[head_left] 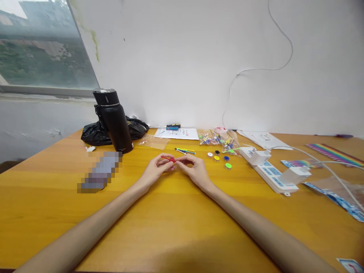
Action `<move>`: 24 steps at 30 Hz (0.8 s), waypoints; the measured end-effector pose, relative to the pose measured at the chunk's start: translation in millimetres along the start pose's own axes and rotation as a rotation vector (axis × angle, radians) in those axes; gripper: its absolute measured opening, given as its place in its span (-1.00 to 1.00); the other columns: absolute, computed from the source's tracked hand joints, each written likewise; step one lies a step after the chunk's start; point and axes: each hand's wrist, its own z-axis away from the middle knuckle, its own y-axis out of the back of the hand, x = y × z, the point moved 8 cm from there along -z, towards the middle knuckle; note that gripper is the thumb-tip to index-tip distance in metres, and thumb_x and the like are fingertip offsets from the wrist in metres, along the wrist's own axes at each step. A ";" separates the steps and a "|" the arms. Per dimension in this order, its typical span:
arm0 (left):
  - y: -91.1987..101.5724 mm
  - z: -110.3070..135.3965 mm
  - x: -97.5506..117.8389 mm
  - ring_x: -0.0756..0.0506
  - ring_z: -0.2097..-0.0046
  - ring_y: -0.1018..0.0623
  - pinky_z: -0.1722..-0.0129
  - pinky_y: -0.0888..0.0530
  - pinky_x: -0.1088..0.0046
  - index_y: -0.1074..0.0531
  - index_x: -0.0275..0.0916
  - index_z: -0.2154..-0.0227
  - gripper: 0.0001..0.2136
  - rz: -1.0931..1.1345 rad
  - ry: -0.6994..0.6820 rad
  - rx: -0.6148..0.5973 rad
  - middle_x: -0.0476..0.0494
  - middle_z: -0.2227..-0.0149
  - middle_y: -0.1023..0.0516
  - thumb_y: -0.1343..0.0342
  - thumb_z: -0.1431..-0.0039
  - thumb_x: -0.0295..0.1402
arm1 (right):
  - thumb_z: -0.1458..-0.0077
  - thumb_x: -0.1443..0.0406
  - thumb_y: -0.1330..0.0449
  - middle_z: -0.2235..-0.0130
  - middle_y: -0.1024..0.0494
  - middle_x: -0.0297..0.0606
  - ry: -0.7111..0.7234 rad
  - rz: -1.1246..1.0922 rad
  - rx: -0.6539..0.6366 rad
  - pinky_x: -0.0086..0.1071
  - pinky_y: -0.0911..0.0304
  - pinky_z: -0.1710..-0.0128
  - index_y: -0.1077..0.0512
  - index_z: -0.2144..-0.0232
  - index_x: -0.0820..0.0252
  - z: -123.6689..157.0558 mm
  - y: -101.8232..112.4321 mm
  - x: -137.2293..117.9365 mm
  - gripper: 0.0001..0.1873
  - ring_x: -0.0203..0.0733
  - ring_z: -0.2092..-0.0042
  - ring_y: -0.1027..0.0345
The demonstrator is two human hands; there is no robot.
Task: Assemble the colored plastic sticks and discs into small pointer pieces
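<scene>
- Head view, far left: a pixelated flat object (99, 172) lies on the desk (170, 231), too blurred to name.
- Beyond it a black bottle (116, 125) stands in front of a crumpled black bag (92, 134); a screwdriver (173, 127) lies near the wall, beside a printed sheet (183, 134).
- Left hand (156, 170): its grip is narrow, thumb and fingers pinched on a small red piece (172, 160), with a thin red part reaching left over the fingers.
- The red piece is between the two hands, near the middle of the desk; its exact shape is mostly hidden by the fingertips.
- Right hand (196, 172): its grip is narrow too, thumb and forefinger closed at the right side of the red piece.
- The step in hand looks like close fingertip work on that piece, perhaps fitting or adjusting it. The next move calls for a steady left pinch and small, light motions of the right fingertips.
- Just beyond the hands lie a few thin sticks (186, 151); to their right, small round discs (216, 158) and clear packets (231, 144) of coloured parts.
- Far right: a power strip (267, 177) carries two white plugs (294, 175), with a rainbow-coloured row (335, 153) beyond.
</scene>
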 end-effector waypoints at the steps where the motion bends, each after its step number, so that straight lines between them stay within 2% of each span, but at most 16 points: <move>1: -0.1 0.0 0.1 -0.09 0.21 -0.65 0.00 -0.53 0.30 -0.46 -0.25 0.14 -0.60 -0.002 -0.003 -0.003 -0.16 0.19 -0.65 -0.39 0.00 -0.19 | -0.20 0.17 -0.25 0.24 -0.64 -0.20 -0.005 0.000 -0.006 -0.30 -0.36 0.18 -0.62 0.24 0.15 0.1 -0.7 0.7 -0.79 -0.13 0.23 -0.49; 10: 0.8 -3.1 -1.5 -0.10 0.21 -0.63 0.09 -0.55 0.33 -0.47 -0.24 0.14 -0.63 -0.047 -0.070 -0.011 -0.13 0.30 -0.65 -0.34 -0.04 -0.16 | -0.20 0.14 -0.24 0.30 -0.62 -0.25 -0.028 -0.017 -0.090 -0.37 -0.32 0.26 -0.55 0.20 0.17 0.8 -8.2 -0.4 -0.77 -0.19 0.27 -0.48; 14: 1.1 -2.6 1.1 -0.13 0.16 -0.64 0.08 -0.53 0.33 -0.47 -0.20 0.12 -0.63 -0.072 -0.094 -0.021 -0.13 0.25 -0.65 -0.32 -0.07 -0.14 | -0.21 0.14 -0.23 0.28 -0.60 -0.25 -0.027 -0.014 -0.108 -0.38 -0.32 0.27 -0.52 0.20 0.16 1.8 -9.5 -0.1 -0.77 -0.20 0.27 -0.46; 20: -0.4 1.1 9.3 -0.14 0.05 -0.63 -0.07 -0.44 0.30 -0.44 -0.15 0.06 -0.62 -0.103 -0.130 -0.047 -0.16 0.14 -0.67 -0.32 -0.09 -0.18 | -0.17 0.09 -0.26 0.34 -0.53 -0.31 -0.069 -0.084 -0.103 -0.39 -0.32 0.28 -0.38 0.23 0.16 2.5 -11.0 6.1 -0.72 -0.24 0.31 -0.42; 24: 2.1 -0.5 5.8 -0.15 0.06 -0.63 -0.05 -0.47 0.24 -0.38 -0.18 0.03 -0.55 -0.034 -0.093 -0.005 -0.25 0.06 -0.66 -0.33 -0.07 -0.16 | -0.21 0.03 -0.20 0.41 -0.51 -0.35 -0.126 -0.146 -0.151 -0.38 -0.34 0.27 -0.36 0.25 0.16 3.1 -15.5 10.2 -0.69 -0.25 0.36 -0.42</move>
